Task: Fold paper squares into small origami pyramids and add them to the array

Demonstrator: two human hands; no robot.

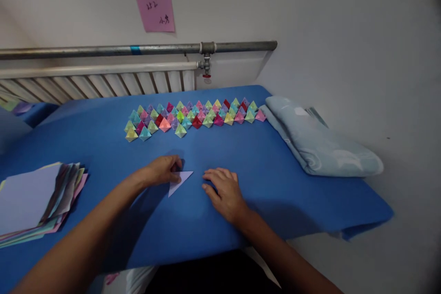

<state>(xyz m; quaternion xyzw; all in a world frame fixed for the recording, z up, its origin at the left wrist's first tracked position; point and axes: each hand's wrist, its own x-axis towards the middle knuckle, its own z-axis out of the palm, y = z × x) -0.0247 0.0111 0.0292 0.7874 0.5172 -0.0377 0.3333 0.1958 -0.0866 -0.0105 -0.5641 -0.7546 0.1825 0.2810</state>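
Note:
A pale lilac sheet of paper folded into a triangle [179, 182] lies on the blue-covered table [138, 234]. My left hand [164, 168] is closed on its left side, with the thumb on top and part of the paper hidden under the fingers. To the right of the triangle, my right hand [222, 188] rests on the cloth with its fingers stretched out and holds nothing. Beyond both hands stand several rows of small folded paper pieces [207, 121] in many colours, each with a pointed top.
A stack of coloured paper sheets [27, 197] lies at the left. On the right, a folded light-blue blanket [320, 147] sits against the wall. Behind the table run a metal pipe [165, 49] and a white radiator [103, 83]. A pink note [154, 8] hangs above.

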